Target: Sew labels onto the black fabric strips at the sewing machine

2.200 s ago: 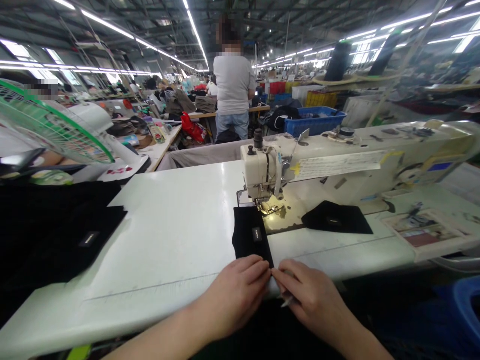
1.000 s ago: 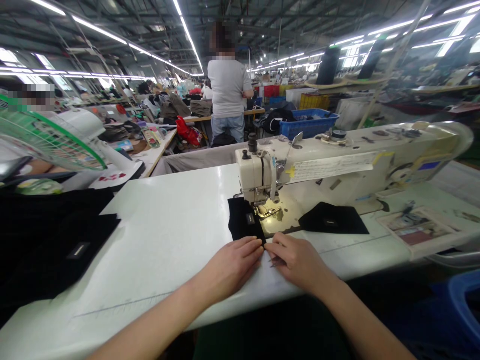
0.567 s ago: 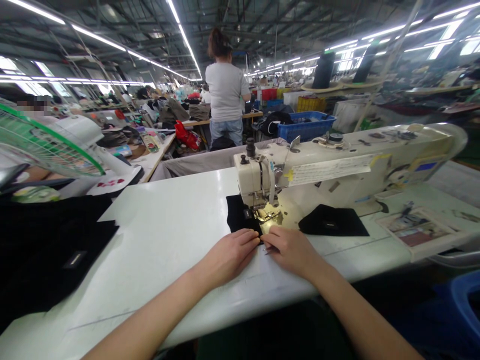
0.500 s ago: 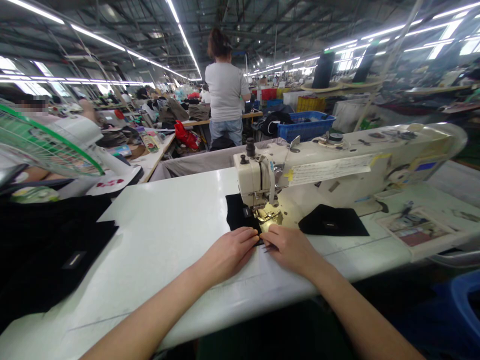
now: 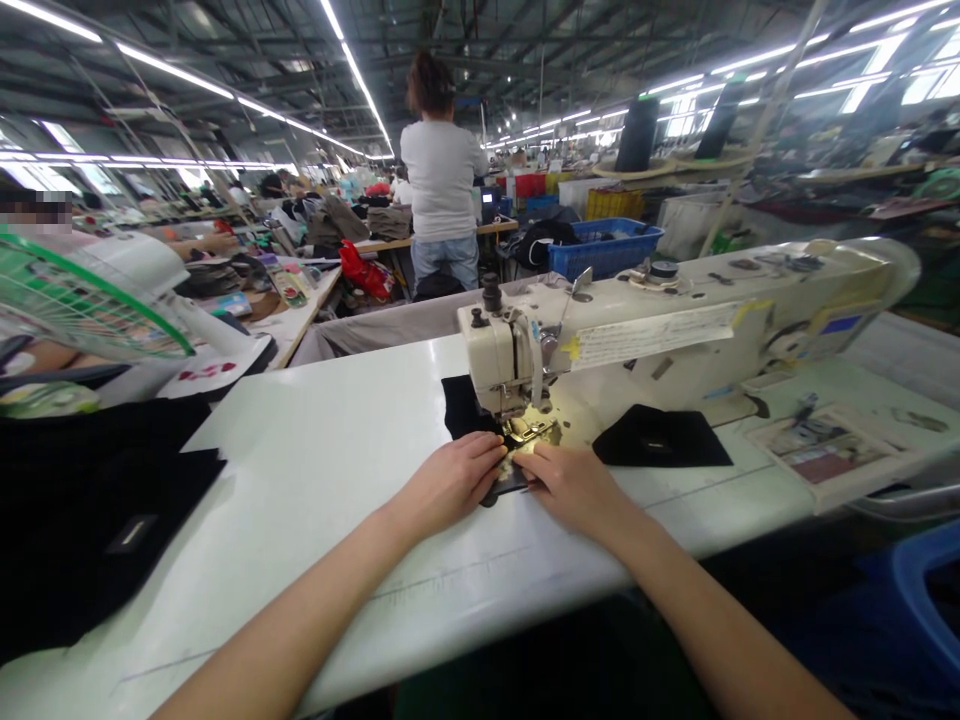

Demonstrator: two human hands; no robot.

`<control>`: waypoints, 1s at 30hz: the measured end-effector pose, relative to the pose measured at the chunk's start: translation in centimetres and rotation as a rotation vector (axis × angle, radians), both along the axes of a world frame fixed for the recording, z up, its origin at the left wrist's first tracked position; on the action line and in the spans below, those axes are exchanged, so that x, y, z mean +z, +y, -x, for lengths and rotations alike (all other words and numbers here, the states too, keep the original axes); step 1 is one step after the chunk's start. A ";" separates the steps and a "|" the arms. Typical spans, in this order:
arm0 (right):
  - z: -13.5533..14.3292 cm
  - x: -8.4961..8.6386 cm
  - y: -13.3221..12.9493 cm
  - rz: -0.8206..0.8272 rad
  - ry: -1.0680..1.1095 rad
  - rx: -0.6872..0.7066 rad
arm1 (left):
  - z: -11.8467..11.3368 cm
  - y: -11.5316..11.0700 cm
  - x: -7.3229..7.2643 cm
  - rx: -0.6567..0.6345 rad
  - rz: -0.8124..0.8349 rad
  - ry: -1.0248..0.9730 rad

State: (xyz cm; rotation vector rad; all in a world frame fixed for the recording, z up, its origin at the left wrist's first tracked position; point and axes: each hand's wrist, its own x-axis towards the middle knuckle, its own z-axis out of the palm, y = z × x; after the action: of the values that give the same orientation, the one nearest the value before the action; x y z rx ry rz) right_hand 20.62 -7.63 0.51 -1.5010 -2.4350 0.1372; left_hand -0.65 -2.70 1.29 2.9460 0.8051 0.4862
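Room to pass over tabletop [image 5: 322, 460] between black cloth pile [image 5: 82, 490] and sewing machine [image 5: 675, 298]; machine blocks right.

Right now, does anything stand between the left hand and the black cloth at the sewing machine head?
Nothing visible does: the left hand lies with its fingers over the near end of the black cloth, beside the sewing machine head.

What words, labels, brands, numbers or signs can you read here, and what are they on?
None is readable.
Paper strip on the sewing machine: writing, too blurred.
Blue screen, same machine: too small.
Label on the right-hand black piece: too small.
Label on the black cloth at far left: too blurred.
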 end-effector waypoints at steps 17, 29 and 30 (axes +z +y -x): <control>-3.4 -1.0 -2.7 -0.160 0.195 -0.048 | 0.2 2.4 0.2 0.006 0.016 -0.013; -11.0 -1.1 -4.1 -0.320 0.274 -0.419 | 0.1 2.1 0.1 0.008 -0.022 -0.011; -11.7 -1.0 -4.1 -0.326 0.269 -0.465 | 0.1 2.2 0.1 0.009 -0.027 -0.013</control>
State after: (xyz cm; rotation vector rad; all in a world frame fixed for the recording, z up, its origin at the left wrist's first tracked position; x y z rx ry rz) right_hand 32.35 -11.72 -0.51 -1.7141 -1.7500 -0.1381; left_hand -0.73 -0.48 1.34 2.9621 0.8174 0.5199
